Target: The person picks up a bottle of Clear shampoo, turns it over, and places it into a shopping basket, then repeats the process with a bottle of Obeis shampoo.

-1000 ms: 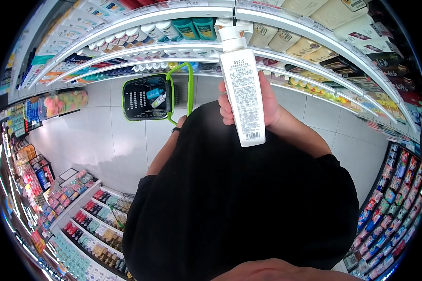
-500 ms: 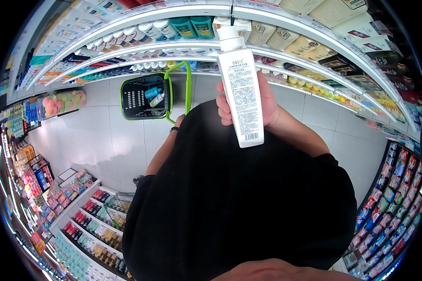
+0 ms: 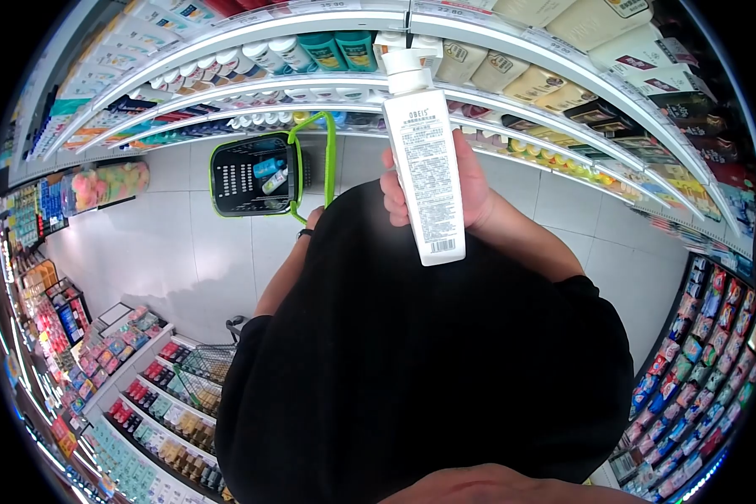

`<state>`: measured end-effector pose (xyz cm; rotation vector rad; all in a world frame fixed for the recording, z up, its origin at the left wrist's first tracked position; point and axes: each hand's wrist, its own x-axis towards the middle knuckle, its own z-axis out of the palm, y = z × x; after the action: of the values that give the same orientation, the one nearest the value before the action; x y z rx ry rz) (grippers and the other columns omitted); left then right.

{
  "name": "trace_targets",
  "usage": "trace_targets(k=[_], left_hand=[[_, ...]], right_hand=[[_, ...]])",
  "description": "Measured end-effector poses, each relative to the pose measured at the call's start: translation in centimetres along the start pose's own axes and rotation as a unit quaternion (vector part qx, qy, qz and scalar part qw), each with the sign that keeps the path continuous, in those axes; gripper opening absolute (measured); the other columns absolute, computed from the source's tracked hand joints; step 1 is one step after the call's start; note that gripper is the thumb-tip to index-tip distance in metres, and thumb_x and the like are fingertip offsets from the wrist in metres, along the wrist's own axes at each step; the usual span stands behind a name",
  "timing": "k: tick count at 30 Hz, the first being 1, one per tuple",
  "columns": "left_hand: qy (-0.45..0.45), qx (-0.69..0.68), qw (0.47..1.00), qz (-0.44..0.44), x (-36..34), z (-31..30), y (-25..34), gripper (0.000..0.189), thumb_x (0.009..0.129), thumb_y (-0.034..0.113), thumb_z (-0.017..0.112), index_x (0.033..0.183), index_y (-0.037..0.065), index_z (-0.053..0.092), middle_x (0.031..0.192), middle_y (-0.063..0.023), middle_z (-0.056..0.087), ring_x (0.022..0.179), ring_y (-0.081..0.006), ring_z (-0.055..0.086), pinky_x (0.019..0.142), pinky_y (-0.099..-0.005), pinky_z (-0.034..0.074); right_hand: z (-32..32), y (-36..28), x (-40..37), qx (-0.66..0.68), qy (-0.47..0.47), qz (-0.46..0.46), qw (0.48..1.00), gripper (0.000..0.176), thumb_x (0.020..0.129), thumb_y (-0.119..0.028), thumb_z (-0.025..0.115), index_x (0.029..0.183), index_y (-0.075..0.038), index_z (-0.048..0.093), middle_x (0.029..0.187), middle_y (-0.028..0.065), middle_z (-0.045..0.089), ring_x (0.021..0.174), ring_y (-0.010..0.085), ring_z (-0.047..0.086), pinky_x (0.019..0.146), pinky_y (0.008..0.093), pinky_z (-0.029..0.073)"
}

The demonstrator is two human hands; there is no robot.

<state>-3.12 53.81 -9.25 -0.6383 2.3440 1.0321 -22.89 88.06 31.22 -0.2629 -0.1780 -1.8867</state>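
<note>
In my right hand point(image 3: 470, 181) is a white pump bottle point(image 3: 433, 181), tilted slightly, its pump top away from me. My fingers wrap round its sides, and the back label with small print and a barcode faces up. The label's top reads OBEIS. My left hand point(image 3: 314, 217) is low beside my shirt, at the near end of the green handle point(image 3: 330, 160) of a black shopping basket point(image 3: 231, 181). The shirt hides most of its fingers, so its grip does not show. Inside the basket lie a blue item point(image 3: 268, 167) and a white-and-green bottle point(image 3: 275, 181).
Shelves point(image 3: 512, 42) of bottles and tubes curve across the front. A bin of pastel puffs point(image 3: 113, 185) stands at left. Packaged goods fill the rack point(image 3: 689, 370) at right, and a display stand point(image 3: 168, 395) is behind at left. Pale floor tiles point(image 3: 168, 244) surround me.
The whole view has shifted slightly, with the bottle, basket and shelves a little further left. My right hand keeps its hold on the bottle.
</note>
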Motion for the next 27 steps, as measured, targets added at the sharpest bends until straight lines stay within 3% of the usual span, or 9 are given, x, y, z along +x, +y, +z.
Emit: trace_targets(k=[5, 7, 18, 27], left_hand=[[-0.013, 0.016, 1.000, -0.007, -0.4, 0.2, 0.4, 0.049, 0.090, 0.044, 0.060, 0.100, -0.003, 0.068, 0.102, -0.0305, 0.069, 0.104, -0.0458, 0.065, 0.086, -0.0485, 0.051], [-0.016, 0.025, 1.000, -0.011, -0.7, 0.0, 0.8, 0.049, 0.090, 0.044, 0.060, 0.100, -0.003, 0.068, 0.102, -0.0305, 0.069, 0.105, -0.0457, 0.065, 0.086, -0.0483, 0.051], [-0.053, 0.111, 0.991, -0.041, -2.7, -1.0, 3.7, 0.049, 0.090, 0.044, 0.060, 0.103, -0.003, 0.068, 0.106, -0.0301, 0.069, 0.106, -0.0451, 0.064, 0.087, -0.0476, 0.051], [-0.108, 0.194, 0.975, -0.026, -2.0, 3.3, 8.5, 0.050, 0.090, 0.044, 0.060, 0.105, -0.003, 0.068, 0.110, -0.0298, 0.069, 0.107, -0.0446, 0.064, 0.088, -0.0471, 0.051]], right_hand=[[0.3, -0.7, -0.6, 0.002, -0.014, -0.002, 1.000, 0.090, 0.090, -0.075, 0.049, 0.142, 0.000, 0.047, 0.118, 0.0252, 0.060, 0.105, 0.0361, 0.066, 0.092, 0.0489, 0.055], [1.3, -1.4, -1.3, -0.082, 0.057, 0.021, 0.995, 0.091, 0.085, -0.081, 0.052, 0.138, -0.007, 0.047, 0.108, 0.0167, 0.059, 0.089, 0.0210, 0.055, 0.079, 0.0351, 0.040], [2.1, -4.4, -7.5, -0.071, 0.040, -0.032, 0.996, 0.090, 0.085, -0.080, 0.052, 0.140, -0.008, 0.048, 0.110, 0.0173, 0.059, 0.091, 0.0217, 0.054, 0.080, 0.0349, 0.040], [4.1, -7.1, -15.8, -0.086, 0.074, -0.076, 0.991, 0.091, 0.086, -0.080, 0.051, 0.140, -0.007, 0.048, 0.108, 0.0170, 0.060, 0.090, 0.0222, 0.054, 0.081, 0.0355, 0.041]])
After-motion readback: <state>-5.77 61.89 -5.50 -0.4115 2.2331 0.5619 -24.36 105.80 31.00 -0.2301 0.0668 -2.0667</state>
